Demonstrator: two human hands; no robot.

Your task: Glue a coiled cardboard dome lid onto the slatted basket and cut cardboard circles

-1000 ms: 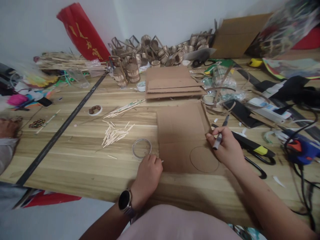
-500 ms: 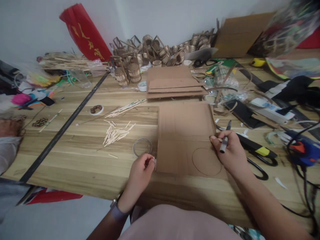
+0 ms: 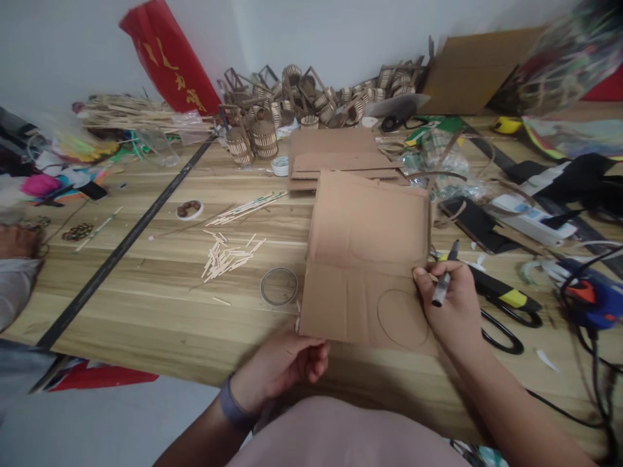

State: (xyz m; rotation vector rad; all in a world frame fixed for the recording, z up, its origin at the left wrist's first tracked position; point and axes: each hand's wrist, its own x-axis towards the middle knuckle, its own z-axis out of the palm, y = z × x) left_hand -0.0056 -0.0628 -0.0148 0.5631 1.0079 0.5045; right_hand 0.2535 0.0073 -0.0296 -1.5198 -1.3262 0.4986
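A folded brown cardboard sheet [image 3: 360,227] lies in front of me, its far side raised off the table and a circle drawn on its near right part. At its near left corner my left hand [image 3: 287,363] has its thumb along the edge and its fingers curled beneath, closed on the cardboard. My right hand [image 3: 452,301] grips a marker pen [image 3: 442,288], tip end pointing down toward me. Its thumb and fingertip also pinch the sheet's right edge. A clear ring [image 3: 279,287] rests on the table left of the sheet.
Short sticks [image 3: 226,259] and longer sticks [image 3: 248,209] lie to the left. More cardboard [image 3: 335,149] is stacked behind, with small wooden buckets [image 3: 265,139] beyond. Scissors [image 3: 503,334], a utility knife [image 3: 501,285] and cables are at right. Another person's hand [image 3: 19,243] is at far left.
The cardboard sheet has turned slightly and its far side has risen, now overlapping the stack behind. My left hand has slid from the left edge to the near corner. The right hand keeps the pen.
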